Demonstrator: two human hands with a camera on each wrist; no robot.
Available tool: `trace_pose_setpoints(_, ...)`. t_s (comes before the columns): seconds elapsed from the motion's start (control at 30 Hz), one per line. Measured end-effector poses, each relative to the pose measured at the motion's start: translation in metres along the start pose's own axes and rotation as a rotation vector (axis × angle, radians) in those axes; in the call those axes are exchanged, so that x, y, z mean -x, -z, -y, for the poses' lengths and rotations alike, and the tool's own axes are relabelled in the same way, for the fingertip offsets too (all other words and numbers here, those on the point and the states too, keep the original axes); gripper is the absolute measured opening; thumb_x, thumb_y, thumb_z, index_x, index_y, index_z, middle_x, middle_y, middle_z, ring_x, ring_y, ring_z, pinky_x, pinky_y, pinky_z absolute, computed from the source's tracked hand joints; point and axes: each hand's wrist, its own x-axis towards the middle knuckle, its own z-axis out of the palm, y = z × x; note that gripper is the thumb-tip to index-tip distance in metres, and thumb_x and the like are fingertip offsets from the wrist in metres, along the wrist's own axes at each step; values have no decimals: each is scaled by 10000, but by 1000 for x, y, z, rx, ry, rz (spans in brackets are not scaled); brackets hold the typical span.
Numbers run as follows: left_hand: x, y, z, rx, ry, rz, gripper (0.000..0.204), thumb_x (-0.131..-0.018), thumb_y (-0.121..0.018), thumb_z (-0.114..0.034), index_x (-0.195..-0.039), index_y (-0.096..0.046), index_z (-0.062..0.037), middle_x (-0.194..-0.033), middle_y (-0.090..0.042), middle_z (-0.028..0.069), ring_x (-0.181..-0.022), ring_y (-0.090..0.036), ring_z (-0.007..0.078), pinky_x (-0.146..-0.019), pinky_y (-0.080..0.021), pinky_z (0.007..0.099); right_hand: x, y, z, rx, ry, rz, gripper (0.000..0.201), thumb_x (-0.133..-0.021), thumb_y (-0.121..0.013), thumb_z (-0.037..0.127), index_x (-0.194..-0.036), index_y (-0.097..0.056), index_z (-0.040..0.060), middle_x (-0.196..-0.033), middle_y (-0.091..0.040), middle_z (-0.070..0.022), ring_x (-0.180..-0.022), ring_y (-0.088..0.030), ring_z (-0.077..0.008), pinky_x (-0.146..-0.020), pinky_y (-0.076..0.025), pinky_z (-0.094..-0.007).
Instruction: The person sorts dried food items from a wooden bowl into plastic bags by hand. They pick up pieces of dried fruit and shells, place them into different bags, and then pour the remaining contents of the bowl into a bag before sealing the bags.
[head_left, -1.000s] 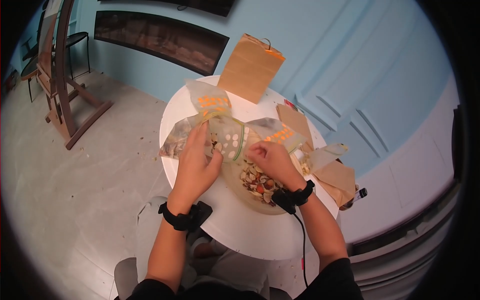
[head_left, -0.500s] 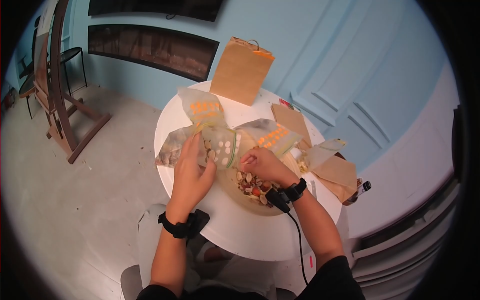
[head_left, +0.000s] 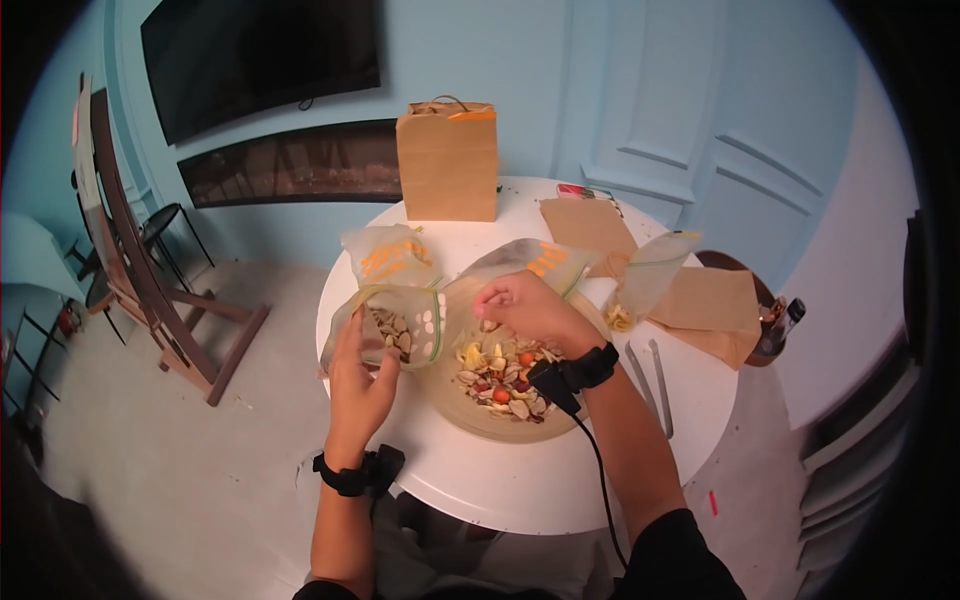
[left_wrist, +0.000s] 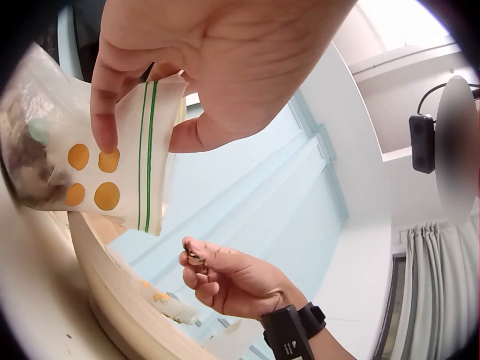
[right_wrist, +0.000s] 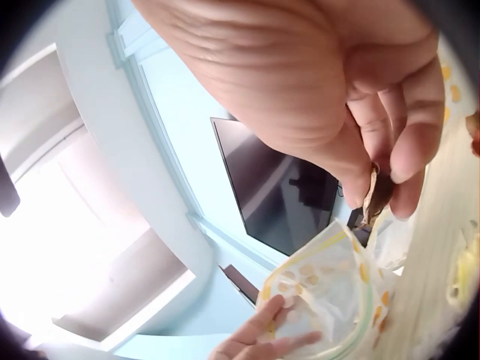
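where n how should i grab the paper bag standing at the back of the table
Probably by its handle, reaching across the table and coming down from above: the paper bag stands upright on the far side, and the handle loops up past its top edge, leaving something to hook fingers under.

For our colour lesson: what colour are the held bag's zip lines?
Green zip lines, clearest in the left wrist view.

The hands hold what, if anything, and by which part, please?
Left hand: a bag, near its zip; right hand: a brown piece, by its sides.
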Motion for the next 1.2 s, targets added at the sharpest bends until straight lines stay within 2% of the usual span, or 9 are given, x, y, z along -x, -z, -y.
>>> trace_pose_setpoints(0.23, -30, 7, -21, -122, 38, 139, 668, -885, -620, -9, -1509, -390, 56, -1443, -507, 200, -1002, -675, 210, -763, -589, 316, 2, 14, 17, -434, -41, 13, 259, -981, -699, 170, -1158, -663, -15, -1020, -702, -58, -870, -689, -135, -772, -580, -247)
trace_pose_setpoints(0.37, -22, -1, -29, -120, 25, 179, 647, -881, -608, -14, -1491, -407, 70, -1421, -521, 220, -993, -678, 221, -764, -591, 317, -1, -13, 21, -516, 5, 16, 305, -986, -682, 148, -1197, -652, -70, -1038, -703, -89, -918, -689, -148, -838, -594, -265)
trace_pose_setpoints(0.47, -17, -7, -30, -124, -5, 186, 648, -874, -597, -18, -1488, -406, 67, -1397, -534, 227, -971, -683, 232, -741, -597, 323, -3, -40, 20, -536, 106, 39, 377, -1005, -660, 193, -1251, -619, -90, -1076, -698, -84, -929, -689, -166, -830, -579, -275)
trace_pose_setpoints(0.57, -17, -10, -29, -90, 31, 148, 673, -866, -591, -16, -1503, -388, 60, -1404, -523, 221, -981, -677, 225, -746, -599, 321, 1, -51, 18, -272, 91, 28, 363, -1003, -641, 213, -1230, -649, -70, -1057, -722, -117, -921, -700, -181, -807, -561, -299)
trace_pose_setpoints(0.67, -20, -6, -23, 11, 74, 109, 676, -863, -582, -13, -1506, -385, 60, -1414, -514, 216, -990, -673, 221, -754, -598, 320, 4, -39, 17, 68, 252, -92, 309, -973, -638, 208, -1160, -699, -31, -1036, -739, -158, -904, -712, -219, -788, -544, -317)
trace_pose_setpoints(0.77, -21, -2, -15, -12, 63, 74, 675, -866, -570, -12, -1511, -380, 59, -1421, -509, 209, -995, -668, 218, -759, -596, 321, 15, -22, 36, 261, 129, -158, 250, -934, -653, 174, -1107, -733, 12, -1023, -737, -183, -903, -716, -260, -801, -549, -335)
trace_pose_setpoints(0.87, -18, 1, -17, -24, 90, 78, 670, -877, -570, -14, -1516, -378, 48, -1425, -504, 202, -1000, -657, 209, -777, -594, 324, 15, -19, 29, 479, -37, 1, 288, -900, -706, 203, -1130, -733, 31, -1042, -743, -157, -930, -714, -293, -838, -549, -373)
trace_pose_setpoints(0.97, -15, -1, -16, -39, 85, 81, 665, -888, -571, -16, -1522, -376, 38, -1429, -498, 193, -1006, -652, 204, -787, -593, 326, 10, -26, -3, 704, 57, 77, 408, -816, -803, 243, -1138, -718, 7, -972, -740, -132, -893, -711, -254, -801, -554, -351)
trace_pose_setpoints(1.2, -14, -3, -16, -77, 62, 86, 669, -898, -584, -18, -1530, -369, 31, -1435, -489, 184, -1023, -648, 196, -795, -593, 322, 7, -16, -7, 652, 15, 209, 372, -784, -817, 226, -1087, -733, 26, -900, -724, -122, -851, -703, -275, -762, -538, -377)
